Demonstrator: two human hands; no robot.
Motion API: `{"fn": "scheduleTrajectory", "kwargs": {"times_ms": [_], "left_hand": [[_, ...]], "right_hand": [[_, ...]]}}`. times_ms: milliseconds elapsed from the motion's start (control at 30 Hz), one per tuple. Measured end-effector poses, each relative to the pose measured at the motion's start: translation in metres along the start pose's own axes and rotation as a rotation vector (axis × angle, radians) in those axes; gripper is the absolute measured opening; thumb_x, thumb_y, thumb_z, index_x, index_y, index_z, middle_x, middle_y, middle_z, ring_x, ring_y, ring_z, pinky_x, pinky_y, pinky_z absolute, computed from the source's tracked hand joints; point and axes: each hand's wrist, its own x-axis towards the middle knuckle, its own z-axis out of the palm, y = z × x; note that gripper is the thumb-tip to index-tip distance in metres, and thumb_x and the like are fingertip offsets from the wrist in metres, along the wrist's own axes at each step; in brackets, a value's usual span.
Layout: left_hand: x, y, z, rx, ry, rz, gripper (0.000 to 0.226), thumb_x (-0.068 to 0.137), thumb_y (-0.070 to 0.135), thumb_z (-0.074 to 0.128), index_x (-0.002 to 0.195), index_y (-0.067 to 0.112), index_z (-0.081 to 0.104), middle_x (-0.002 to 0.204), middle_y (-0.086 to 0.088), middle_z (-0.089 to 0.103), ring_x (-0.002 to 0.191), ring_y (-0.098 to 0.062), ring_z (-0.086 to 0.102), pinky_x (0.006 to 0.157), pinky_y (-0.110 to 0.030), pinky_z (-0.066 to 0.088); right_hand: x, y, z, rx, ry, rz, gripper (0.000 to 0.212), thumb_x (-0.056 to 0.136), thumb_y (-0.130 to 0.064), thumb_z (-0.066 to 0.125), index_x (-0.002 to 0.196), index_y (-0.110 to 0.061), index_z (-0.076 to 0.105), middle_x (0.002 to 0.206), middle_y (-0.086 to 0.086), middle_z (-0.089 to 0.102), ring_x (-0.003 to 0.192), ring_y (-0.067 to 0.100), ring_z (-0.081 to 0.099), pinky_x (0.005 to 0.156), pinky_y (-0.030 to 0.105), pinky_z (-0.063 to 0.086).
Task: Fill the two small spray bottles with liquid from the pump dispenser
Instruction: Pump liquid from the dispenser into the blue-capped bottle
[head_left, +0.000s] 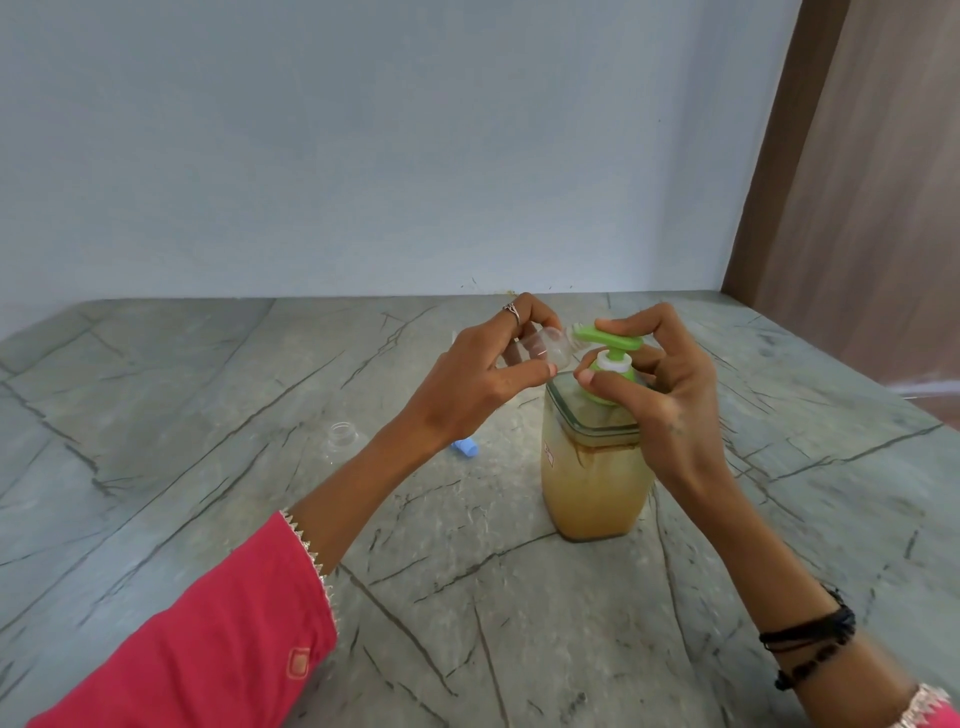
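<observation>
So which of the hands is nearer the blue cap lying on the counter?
Left. The left hand is raised just above the blue cap, holding a small clear bottle; the right hand is farther right, on the pump dispenser.

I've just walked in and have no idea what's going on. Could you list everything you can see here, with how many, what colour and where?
pump dispenser: one, clear jar of yellowish-brown liquid with a green pump head, standing mid-table
small bottle in hand: one, clear, tilted with its mouth at the pump's spout
second small bottle: one, clear, open-topped, on the table left of the dispenser
blue cap: one, light blue, lying on the table between that bottle and the dispenser
table: one, grey-green veined stone
wall: pale blue, behind the table
wooden panel: brown, far right
left hand: holds the small bottle; ring, pink sleeve
right hand: on the pump head; black wristbands
</observation>
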Motion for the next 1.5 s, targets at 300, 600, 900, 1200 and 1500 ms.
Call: {"fn": "scheduleTrajectory", "kwargs": {"times_ms": [300, 600, 900, 1200, 1500], "left_hand": [[0.0015, 0.0021, -0.0024, 0.008, 0.023, 0.005, 0.025, 0.069, 0.042, 0.053, 0.093, 0.034, 0.05, 0.072, 0.015, 0.051, 0.059, -0.002, 0.047, 0.061, -0.033, 0.043], [0.0019, 0.0039, -0.0033, 0.049, 0.024, 0.023, 0.03, 0.065, 0.05, 0.048, 0.092, 0.036, 0.049, 0.074, 0.015, 0.053, 0.065, -0.005, 0.05, 0.064, -0.037, 0.046], [0.001, 0.0013, -0.002, 0.04, 0.015, 0.013, 0.026, 0.07, 0.043, 0.053, 0.094, 0.033, 0.052, 0.076, 0.013, 0.054, 0.066, -0.006, 0.052, 0.063, -0.04, 0.047], [0.0015, 0.0026, -0.0032, 0.014, 0.018, 0.004, 0.019, 0.074, 0.032, 0.053, 0.092, 0.036, 0.049, 0.074, 0.015, 0.052, 0.064, -0.002, 0.049, 0.063, -0.031, 0.045], [0.002, 0.0005, -0.0021, 0.044, 0.015, 0.007, 0.024, 0.069, 0.043, 0.053, 0.092, 0.035, 0.051, 0.069, 0.02, 0.054, 0.059, -0.001, 0.048, 0.06, -0.028, 0.043]], "right_hand": [[-0.0025, 0.0031, -0.0024, -0.078, -0.05, -0.057, 0.04, 0.077, -0.01, 0.07, 0.109, -0.031, 0.057, 0.084, 0.006, 0.071, 0.077, 0.02, 0.068, 0.067, 0.029, 0.054], [0.0005, 0.0008, -0.0019, -0.001, -0.019, -0.014, 0.034, 0.071, -0.008, 0.071, 0.093, -0.033, 0.062, 0.083, 0.007, 0.073, 0.079, 0.027, 0.069, 0.063, 0.033, 0.053], [-0.0008, -0.0001, -0.0009, -0.013, -0.028, -0.02, 0.033, 0.073, -0.005, 0.069, 0.096, -0.027, 0.061, 0.085, 0.004, 0.073, 0.08, 0.023, 0.07, 0.067, 0.028, 0.054], [-0.002, 0.0018, -0.0017, -0.038, -0.056, -0.046, 0.041, 0.075, -0.007, 0.069, 0.104, -0.034, 0.059, 0.084, 0.01, 0.072, 0.083, 0.03, 0.068, 0.077, 0.047, 0.054], [0.0016, -0.0006, -0.0004, -0.007, 0.007, 0.012, 0.029, 0.068, -0.007, 0.071, 0.084, -0.029, 0.061, 0.082, 0.009, 0.073, 0.077, 0.028, 0.07, 0.063, 0.033, 0.055]]}}
